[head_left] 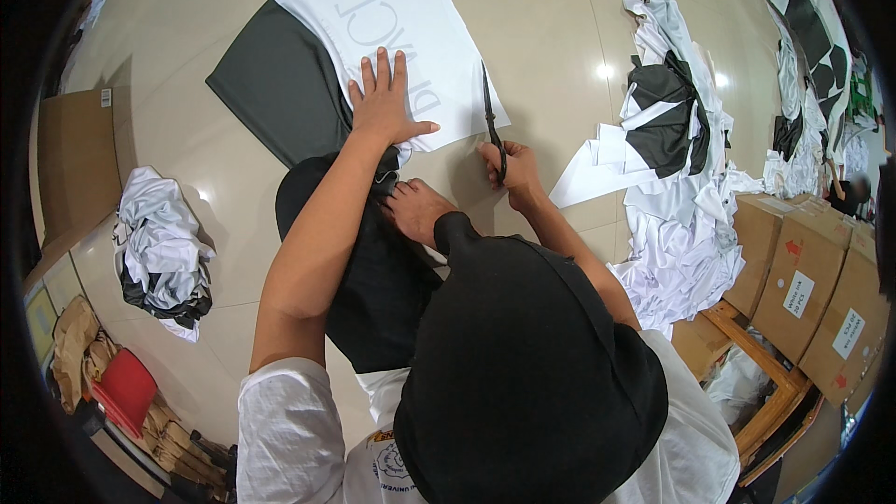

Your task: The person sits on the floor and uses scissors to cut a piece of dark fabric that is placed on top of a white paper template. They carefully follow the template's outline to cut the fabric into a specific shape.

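My left hand (381, 110) lies flat, fingers spread, on a white piece of fabric (457, 51) with large grey printed letters. A dark grey piece of cloth (280, 79) extends from under its left side. My right hand (513, 171) grips a pair of black scissors (489, 103), blades pointing away from me along the fabric's right edge. Whether the blades touch the cloth I cannot tell. My bare foot (418, 213) rests on the floor close to the fabric's near edge, below my left hand.
Heaped white and black fabric (677, 243) spreads across the tiled floor at right. A smaller cloth bundle (163, 243) sits at left, near an open cardboard box (79, 159). Stacked cartons (798, 271) stand by a wooden frame (775, 392); a red object (124, 390) is lower left.
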